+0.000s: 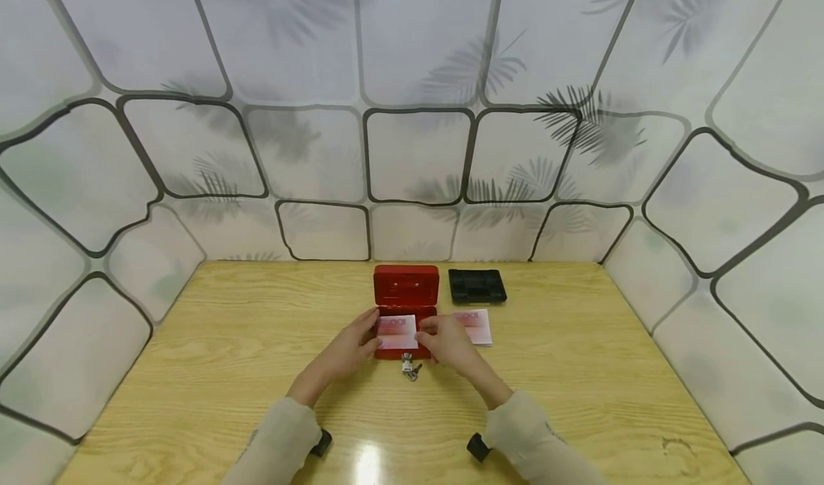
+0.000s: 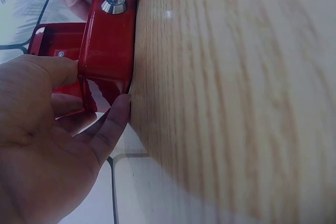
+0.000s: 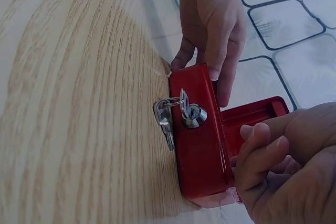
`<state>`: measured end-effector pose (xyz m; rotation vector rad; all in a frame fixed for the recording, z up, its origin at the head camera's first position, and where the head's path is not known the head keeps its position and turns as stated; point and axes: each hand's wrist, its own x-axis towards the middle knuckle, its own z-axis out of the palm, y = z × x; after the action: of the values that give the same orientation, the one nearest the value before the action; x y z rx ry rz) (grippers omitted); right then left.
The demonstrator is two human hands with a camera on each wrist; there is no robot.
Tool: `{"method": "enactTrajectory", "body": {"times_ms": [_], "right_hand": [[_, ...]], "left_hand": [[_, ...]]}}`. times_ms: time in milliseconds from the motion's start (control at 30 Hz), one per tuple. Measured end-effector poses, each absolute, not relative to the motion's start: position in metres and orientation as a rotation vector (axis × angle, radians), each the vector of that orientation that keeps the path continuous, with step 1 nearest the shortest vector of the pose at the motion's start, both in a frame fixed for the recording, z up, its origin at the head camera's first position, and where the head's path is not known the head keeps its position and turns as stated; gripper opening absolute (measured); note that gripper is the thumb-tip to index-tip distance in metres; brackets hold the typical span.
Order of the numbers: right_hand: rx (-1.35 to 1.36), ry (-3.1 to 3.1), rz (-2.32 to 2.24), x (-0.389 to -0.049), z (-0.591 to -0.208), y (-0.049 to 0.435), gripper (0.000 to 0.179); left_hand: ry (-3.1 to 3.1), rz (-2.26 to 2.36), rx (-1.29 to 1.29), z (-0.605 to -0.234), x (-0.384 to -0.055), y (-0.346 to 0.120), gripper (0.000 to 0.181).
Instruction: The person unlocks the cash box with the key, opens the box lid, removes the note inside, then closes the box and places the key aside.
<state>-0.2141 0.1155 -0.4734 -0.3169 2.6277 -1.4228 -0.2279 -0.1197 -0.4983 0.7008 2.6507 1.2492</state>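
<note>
A red cash box (image 1: 405,285) stands with its lid raised at the middle of the table. Pink banknotes (image 1: 397,332) marked 100 lie in its opening. My left hand (image 1: 352,343) grips the box's left side, thumb over the rim and fingers against the outer wall in the left wrist view. The right hand (image 1: 450,343) pinches the notes' right edge with thumb and fingertips. In the right wrist view its fingers curl over the box's opening, and the notes are hidden there. A key ring with keys (image 3: 164,121) hangs from the silver lock (image 3: 193,116) on the front wall.
More pink banknotes (image 1: 474,327) lie on the table right of the box, partly behind the right hand. A black tray (image 1: 477,287) sits at the back right of the box. Patterned cloth (image 1: 412,156) encloses the wooden table (image 1: 579,385) at the back and sides.
</note>
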Motion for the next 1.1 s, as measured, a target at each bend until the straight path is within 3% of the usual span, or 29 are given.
{"method": "enactTrajectory", "body": {"times_ms": [300, 533, 800, 1100], "right_hand": [[-0.276, 2.495, -1.437, -0.2135, -0.4686, 0.1127, 0.020], [-0.268, 2.469, -1.412, -0.2153, -0.4668, 0.1117, 0.033], [-0.256, 2.446, -1.420, -0.2153, -0.4669, 0.1106, 0.020], [-0.228, 2.429, -1.460, -0.2136, -0.4674, 0.1085, 0.034]], "left_hand": [[2.647, 1.261, 0.692, -0.4979, -0.2274, -0.1193, 0.060], [2.640, 1.254, 0.665, -0.4965, -0.2274, -0.1192, 0.061], [2.638, 1.260, 0.678, -0.4973, -0.2269, -0.1200, 0.060], [2.635, 1.266, 0.655, -0.4961, -0.2265, -0.1201, 0.061]]}}
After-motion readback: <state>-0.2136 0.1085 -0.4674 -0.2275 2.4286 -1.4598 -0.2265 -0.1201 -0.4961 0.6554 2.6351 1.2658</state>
